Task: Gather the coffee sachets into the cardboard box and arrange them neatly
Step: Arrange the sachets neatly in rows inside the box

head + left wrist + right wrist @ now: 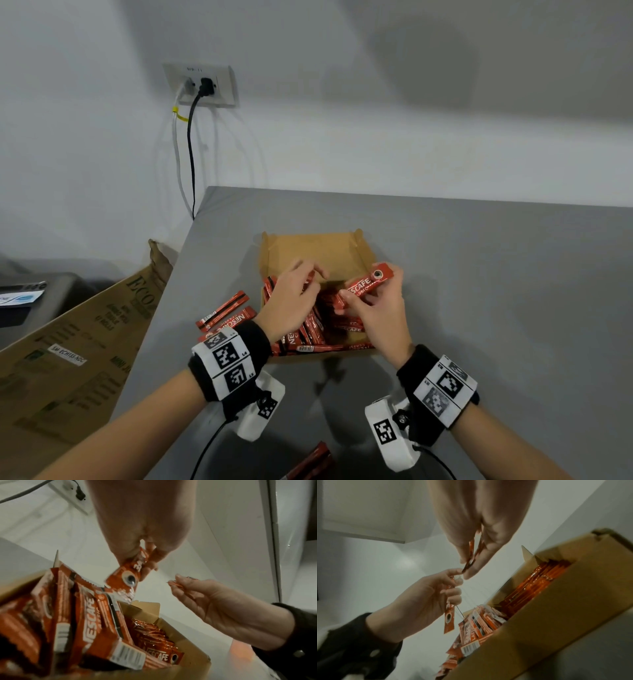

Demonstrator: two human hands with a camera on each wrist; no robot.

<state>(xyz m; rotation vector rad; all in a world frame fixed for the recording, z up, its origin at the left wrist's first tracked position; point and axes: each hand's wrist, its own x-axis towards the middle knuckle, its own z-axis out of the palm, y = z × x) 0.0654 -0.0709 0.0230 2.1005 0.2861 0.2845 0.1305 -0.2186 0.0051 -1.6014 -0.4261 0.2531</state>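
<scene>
An open cardboard box (317, 251) sits on the grey table (479, 274), with several red coffee sachets (317, 334) packed in its near half. My left hand (296, 296) hovers over the box's left side and pinches one sachet (126, 576) that hangs down from the fingers. My right hand (380, 310) is over the right side, holding another sachet (366, 286) level between thumb and fingers. In the right wrist view that sachet (471, 553) shows edge-on between my fingers. Two loose sachets (226, 311) lie just left of the box. A third (311, 460) lies near the table's front edge.
The table's left edge runs close to the loose sachets. Beyond it leans a large printed cardboard sheet (78, 346) beside a dark bin (44, 294). A wall socket (200, 85) with two cables hangs behind the table's far left corner.
</scene>
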